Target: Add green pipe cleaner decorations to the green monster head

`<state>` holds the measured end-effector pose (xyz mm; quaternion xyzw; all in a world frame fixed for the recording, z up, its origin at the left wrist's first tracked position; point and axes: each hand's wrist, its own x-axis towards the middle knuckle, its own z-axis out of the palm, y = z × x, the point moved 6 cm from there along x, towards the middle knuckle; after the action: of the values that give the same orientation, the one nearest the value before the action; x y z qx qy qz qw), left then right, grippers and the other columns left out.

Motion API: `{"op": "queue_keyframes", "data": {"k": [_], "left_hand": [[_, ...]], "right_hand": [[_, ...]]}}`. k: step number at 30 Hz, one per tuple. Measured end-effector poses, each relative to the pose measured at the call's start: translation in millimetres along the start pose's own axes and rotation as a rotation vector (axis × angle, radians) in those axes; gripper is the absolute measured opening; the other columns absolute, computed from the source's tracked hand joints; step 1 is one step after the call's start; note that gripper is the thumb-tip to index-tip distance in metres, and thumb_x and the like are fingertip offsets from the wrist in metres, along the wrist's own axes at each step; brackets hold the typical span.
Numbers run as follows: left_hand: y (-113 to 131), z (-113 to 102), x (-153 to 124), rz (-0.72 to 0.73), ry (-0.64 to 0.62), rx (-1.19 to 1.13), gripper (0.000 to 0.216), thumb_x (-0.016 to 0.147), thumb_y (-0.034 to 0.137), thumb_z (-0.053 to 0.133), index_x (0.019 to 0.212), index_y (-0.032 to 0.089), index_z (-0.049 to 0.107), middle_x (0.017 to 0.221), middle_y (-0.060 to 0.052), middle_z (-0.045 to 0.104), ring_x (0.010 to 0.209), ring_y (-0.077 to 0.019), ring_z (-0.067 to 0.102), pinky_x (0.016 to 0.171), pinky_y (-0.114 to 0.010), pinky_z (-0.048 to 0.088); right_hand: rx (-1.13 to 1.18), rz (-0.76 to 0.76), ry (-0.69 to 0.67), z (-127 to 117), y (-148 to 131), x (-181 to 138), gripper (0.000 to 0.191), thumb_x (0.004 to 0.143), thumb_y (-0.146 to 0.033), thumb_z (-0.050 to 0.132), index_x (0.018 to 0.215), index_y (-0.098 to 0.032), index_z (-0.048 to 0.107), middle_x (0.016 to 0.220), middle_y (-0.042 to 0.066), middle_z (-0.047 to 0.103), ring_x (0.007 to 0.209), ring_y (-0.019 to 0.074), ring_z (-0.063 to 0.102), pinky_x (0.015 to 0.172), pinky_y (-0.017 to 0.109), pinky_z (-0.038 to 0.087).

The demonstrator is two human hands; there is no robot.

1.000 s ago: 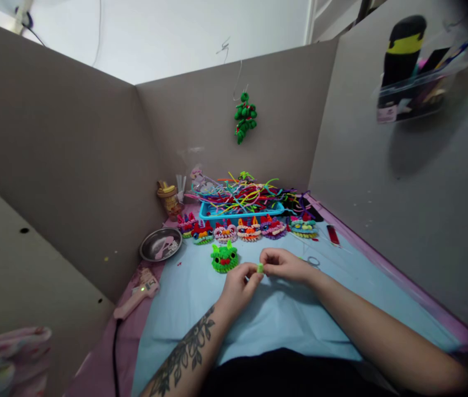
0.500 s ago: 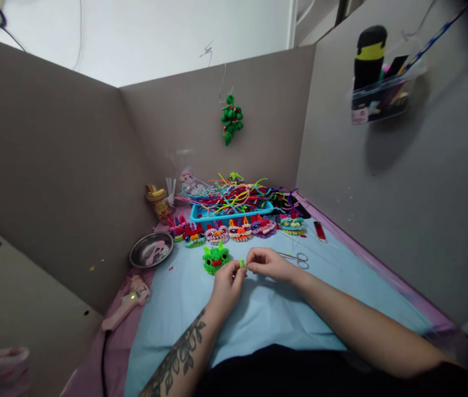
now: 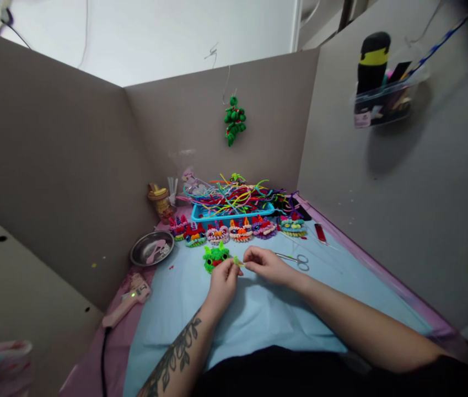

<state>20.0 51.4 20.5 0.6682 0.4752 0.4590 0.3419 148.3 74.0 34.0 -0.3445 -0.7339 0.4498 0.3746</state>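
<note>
My left hand (image 3: 224, 282) is closed, pinching a short yellow-green piece of pipe cleaner (image 3: 236, 261) between thumb and forefinger. My right hand (image 3: 267, 266) is closed in a pinch on the other end of that piece, a little to the right; its fingertips partly hide it. Just behind my left hand sits a green fuzzy monster head (image 3: 214, 257) with black eyes, a red mouth and bright green ears. Scissors (image 3: 300, 261) lie on the blue cloth (image 3: 275, 317), right beside my right hand.
Colourful finished heads (image 3: 241, 230) stand in a row before a blue tray (image 3: 200, 216) heaped with pipe cleaners. A metal bowl (image 3: 138, 255) and a pink glue gun (image 3: 126, 307) are at the left. Grey partitions (image 3: 176, 116) enclose the table; a clear box (image 3: 382, 110) hangs right.
My left hand has shifted slightly left with the yellow-green piece, which now slants between my hands and shows a thin end towards my right fingertips. The view has moved slightly.
</note>
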Motion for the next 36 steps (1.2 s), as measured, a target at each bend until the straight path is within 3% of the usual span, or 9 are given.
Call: {"op": "queue_keyframes", "data": {"k": [6,12,16,19,21,23,25,30,36], "left_hand": [[-5,5,2,-0.086,-0.128,-0.169,0.029,0.081,0.037,0.046,0.063,0.015,0.051,0.047,0.005,0.039,0.042,-0.0073,0.034,0.044,-0.019,0.025],[2,8,-1,-0.179,-0.244,-0.321,0.036,0.075,0.047,0.055,0.063,0.013,0.053,0.048,0.005,0.042,0.039,-0.0047,0.032,0.039,-0.019,0.022],[-1,19,-10,-0.346,-0.483,-0.58,0.033,0.068,0.044,0.064,0.07,0.012,0.055,0.053,0.003,0.048,0.037,-0.0029,0.03,0.036,-0.018,0.018],[3,26,-20,-0.446,-0.691,-0.745,0.03,0.064,0.037,0.068,0.063,0.012,0.052,0.047,0.004,0.042,0.035,-0.0019,0.026,0.035,-0.017,0.014],[5,28,-23,-0.489,-0.746,-0.808,0.027,0.065,0.034,0.067,0.063,0.012,0.05,0.047,0.005,0.039,0.035,-0.0016,0.023,0.034,-0.017,0.012],[5,27,-20,-0.491,-0.683,-0.81,0.025,0.07,0.035,0.063,0.068,0.012,0.051,0.05,0.005,0.039,0.036,-0.0021,0.024,0.034,-0.016,0.011],[2,22,-13,-0.428,-0.525,-0.726,0.028,0.075,0.04,0.057,0.075,0.013,0.052,0.053,0.004,0.042,0.037,-0.0028,0.027,0.034,-0.016,0.014],[1,7,0,-0.169,-0.158,-0.274,0.029,0.073,0.042,0.059,0.074,0.013,0.056,0.051,0.005,0.046,0.041,-0.0053,0.036,0.041,-0.018,0.026],[4,1,-1,-0.083,-0.095,-0.053,0.032,0.077,0.041,0.053,0.063,0.013,0.06,0.045,0.003,0.046,0.042,-0.0077,0.039,0.045,-0.02,0.029]], "right_hand": [[0.085,-0.004,-0.041,2,0,1,0.029,0.068,-0.03,0.067,0.09,-0.015,0.055,0.062,-0.005,0.046,0.054,0.0076,0.042,0.05,0.02,0.031],[0.226,0.041,-0.052,0,6,3,0.029,0.067,-0.036,0.07,0.082,-0.014,0.059,0.061,-0.003,0.053,0.054,0.0091,0.048,0.052,0.022,0.035],[0.339,0.064,-0.165,3,0,1,0.034,0.063,-0.035,0.073,0.087,-0.013,0.061,0.061,-0.002,0.057,0.055,0.0095,0.051,0.054,0.023,0.038],[0.431,0.081,-0.263,10,-5,-2,0.036,0.061,-0.034,0.074,0.088,-0.012,0.063,0.069,0.001,0.062,0.061,0.0107,0.055,0.061,0.024,0.041],[0.472,0.083,-0.266,13,-4,-2,0.033,0.061,-0.034,0.074,0.083,-0.012,0.064,0.072,0.002,0.063,0.064,0.0115,0.057,0.064,0.025,0.042],[0.495,0.081,-0.208,12,-1,0,0.028,0.063,-0.033,0.073,0.079,-0.012,0.063,0.068,0.001,0.062,0.062,0.0111,0.056,0.061,0.023,0.041],[0.484,0.087,-0.11,8,3,3,0.026,0.065,-0.033,0.071,0.077,-0.012,0.062,0.062,-0.001,0.059,0.056,0.009,0.051,0.053,0.02,0.036],[0.37,0.125,0.017,1,10,6,0.022,0.067,-0.031,0.069,0.074,-0.012,0.062,0.054,-0.004,0.053,0.045,0.0047,0.034,0.044,0.019,0.021],[0.321,0.147,0.012,3,14,6,0.022,0.064,-0.032,0.068,0.07,-0.012,0.063,0.053,-0.003,0.053,0.045,0.0055,0.035,0.044,0.02,0.024]]}}
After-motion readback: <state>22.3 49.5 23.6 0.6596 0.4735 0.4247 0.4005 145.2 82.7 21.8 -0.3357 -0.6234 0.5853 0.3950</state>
